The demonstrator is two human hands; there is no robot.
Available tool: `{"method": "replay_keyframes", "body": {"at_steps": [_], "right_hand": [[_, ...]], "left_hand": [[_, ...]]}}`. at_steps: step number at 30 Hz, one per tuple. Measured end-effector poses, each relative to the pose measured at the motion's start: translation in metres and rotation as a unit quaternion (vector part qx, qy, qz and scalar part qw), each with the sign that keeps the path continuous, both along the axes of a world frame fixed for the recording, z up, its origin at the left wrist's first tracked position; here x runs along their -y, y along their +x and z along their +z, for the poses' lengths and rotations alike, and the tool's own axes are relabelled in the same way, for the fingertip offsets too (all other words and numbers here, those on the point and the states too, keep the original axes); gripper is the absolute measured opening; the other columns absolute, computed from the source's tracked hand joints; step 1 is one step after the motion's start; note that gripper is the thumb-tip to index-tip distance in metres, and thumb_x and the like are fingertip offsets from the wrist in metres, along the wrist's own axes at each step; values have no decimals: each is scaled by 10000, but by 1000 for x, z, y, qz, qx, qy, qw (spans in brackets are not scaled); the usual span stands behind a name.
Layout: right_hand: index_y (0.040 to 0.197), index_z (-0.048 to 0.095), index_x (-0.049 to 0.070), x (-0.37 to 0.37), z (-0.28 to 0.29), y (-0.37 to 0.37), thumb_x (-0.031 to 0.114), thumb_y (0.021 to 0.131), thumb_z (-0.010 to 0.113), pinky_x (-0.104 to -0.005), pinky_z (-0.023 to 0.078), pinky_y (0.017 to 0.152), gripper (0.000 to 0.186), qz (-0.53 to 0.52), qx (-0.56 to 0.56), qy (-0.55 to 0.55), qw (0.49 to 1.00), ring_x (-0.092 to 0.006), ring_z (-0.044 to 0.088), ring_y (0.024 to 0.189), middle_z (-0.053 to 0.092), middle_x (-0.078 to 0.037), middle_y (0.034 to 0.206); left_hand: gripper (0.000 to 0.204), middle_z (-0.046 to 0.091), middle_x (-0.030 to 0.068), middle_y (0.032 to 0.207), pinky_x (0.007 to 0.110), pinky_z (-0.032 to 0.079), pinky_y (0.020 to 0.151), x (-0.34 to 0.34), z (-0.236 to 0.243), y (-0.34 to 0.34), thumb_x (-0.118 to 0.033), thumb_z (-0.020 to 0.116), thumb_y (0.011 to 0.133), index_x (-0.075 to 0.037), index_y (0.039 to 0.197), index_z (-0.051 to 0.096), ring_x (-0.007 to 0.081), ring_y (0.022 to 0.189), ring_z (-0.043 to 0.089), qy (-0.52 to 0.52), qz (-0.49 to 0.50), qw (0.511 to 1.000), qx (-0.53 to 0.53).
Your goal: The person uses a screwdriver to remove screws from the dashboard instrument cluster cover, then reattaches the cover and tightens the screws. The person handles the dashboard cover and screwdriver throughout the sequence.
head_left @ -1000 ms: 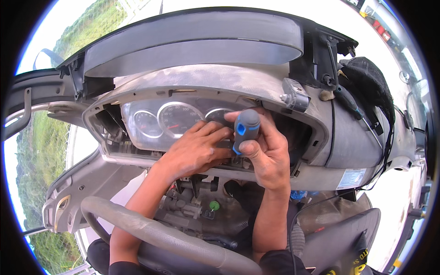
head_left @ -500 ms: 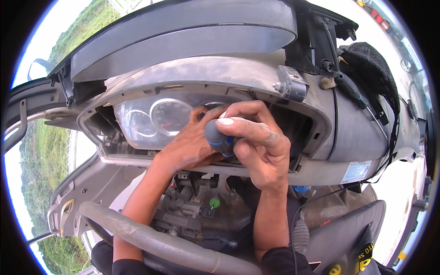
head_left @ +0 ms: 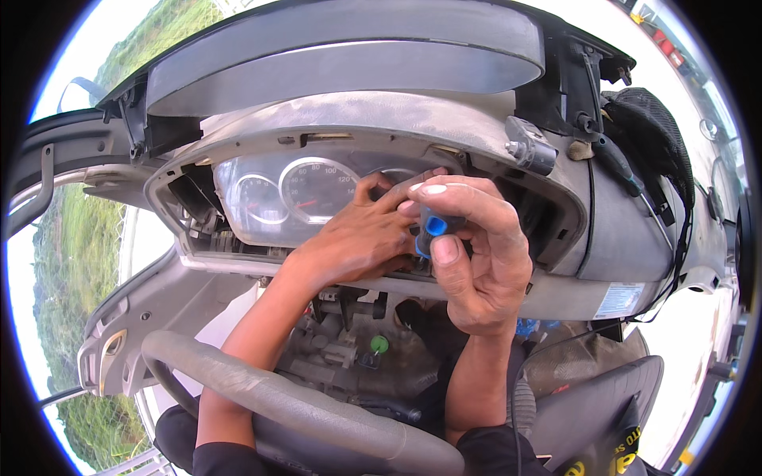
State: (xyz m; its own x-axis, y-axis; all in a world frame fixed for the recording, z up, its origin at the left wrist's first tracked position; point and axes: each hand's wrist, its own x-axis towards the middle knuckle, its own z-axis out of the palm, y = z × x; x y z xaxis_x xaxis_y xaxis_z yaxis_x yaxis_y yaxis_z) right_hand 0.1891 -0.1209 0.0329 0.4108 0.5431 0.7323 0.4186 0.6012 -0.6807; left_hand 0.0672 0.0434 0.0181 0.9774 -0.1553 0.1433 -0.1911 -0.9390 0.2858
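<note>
Between the fingertips and thumb of my right hand (head_left: 484, 262) is a screwdriver (head_left: 435, 225) with a dark grey and blue handle. Its shaft and tip are hidden behind my hands. My left hand (head_left: 369, 234) lies over the right part of the instrument cluster (head_left: 317, 194), right beside the screwdriver. Its upper fingers are bent, the lower ones tucked out of sight, and whatever they grip cannot be seen. The cluster, with round dials under a clear cover, sits inside the open dashboard recess (head_left: 190, 258).
The steering wheel (head_left: 302, 416) is close below my forearms. A detached dark trim panel (head_left: 341, 67) rests on top of the dashboard. To the right lie a second screwdriver (head_left: 615, 163), a dark mesh item (head_left: 647, 119) and a cable (head_left: 683, 266). A small bracket (head_left: 530, 145) sits by the recess.
The fingers of my right hand have shifted around the screwdriver handle, which now shows more of its blue part. The whole view has moved slightly; my left hand stays at the cluster.
</note>
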Motion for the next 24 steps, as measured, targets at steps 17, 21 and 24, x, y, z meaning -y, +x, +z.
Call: {"method": "replay_keyframes", "body": {"at_steps": [17,21,24], "right_hand": [[1336,703,-31,10,15,-4,222,970,863,-340,569,975,473,-134,98,-37,985,-255,701,1144,674,-212,1304],[1363,699,-29,9,11,-8,283,1001,834,-350,560,997,497,-84,1,-50,995,-250,700,1133,671,-190,1308],[1353,711,-21,5,11,-12,320,1013,816,-359,560,995,493,-57,-27,-31,998,-251,699,1128,670,-186,1297]], "left_hand": [[208,501,24,1649,618,347,1181,5,0,1,-240,865,848,-236,1054,841,281,1654,293,22,-5,999,36],[200,497,30,1652,616,345,1187,5,0,1,-229,867,845,-219,1044,843,279,1658,282,13,-14,999,42],[183,516,25,1635,609,352,1182,6,-3,2,-219,871,835,-197,1016,847,276,1656,285,3,-4,1000,10]]}}
